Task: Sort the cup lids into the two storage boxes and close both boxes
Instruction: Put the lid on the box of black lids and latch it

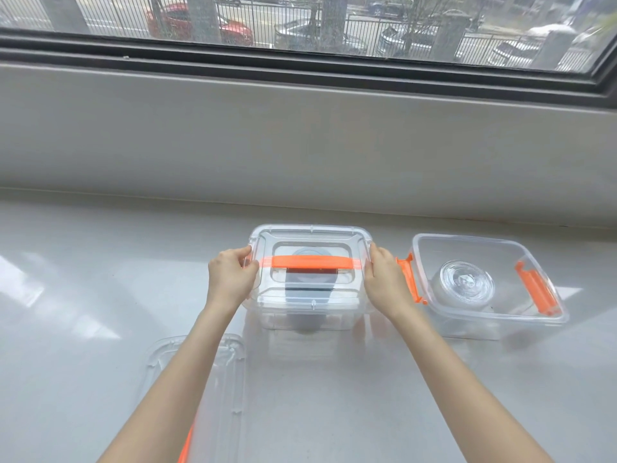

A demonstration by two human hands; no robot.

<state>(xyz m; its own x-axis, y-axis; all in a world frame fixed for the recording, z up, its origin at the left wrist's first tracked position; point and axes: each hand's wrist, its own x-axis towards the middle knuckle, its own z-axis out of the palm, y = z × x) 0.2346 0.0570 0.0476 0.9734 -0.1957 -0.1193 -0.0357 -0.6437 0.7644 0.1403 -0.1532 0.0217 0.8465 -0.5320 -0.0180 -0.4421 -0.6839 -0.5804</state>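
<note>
Here, two bare hands are pressing in on the two short sides of the left storage box (305, 309), a clear plastic box sitting on the pale grey counter (83, 279) below a window sill (300, 128). The left hand (230, 279) is clasping the left edge of the box's clear cover (309, 233), with its fingers (242, 253) curling over the rim by the latch; the right hand (384, 279) is gripping the right edge in the same way, fingers clenched against the side. The cover is lying flat on the box, and its orange handle (312, 262) is running across the middle. Through the clear plastic, dark cup lids (309, 285) are showing inside as a stack.

Just to the right, apart from the first box, the right storage box (484, 315) is standing uncovered, with its orange side latches (409, 279) hanging outward. Clear domed cup lids (465, 284) are resting inside it near the left wall.

Near the lower left, the second clear cover (230, 379) is lying flat on the counter, partly hidden under the left forearm, with an orange strip showing at its lower edge
</note>
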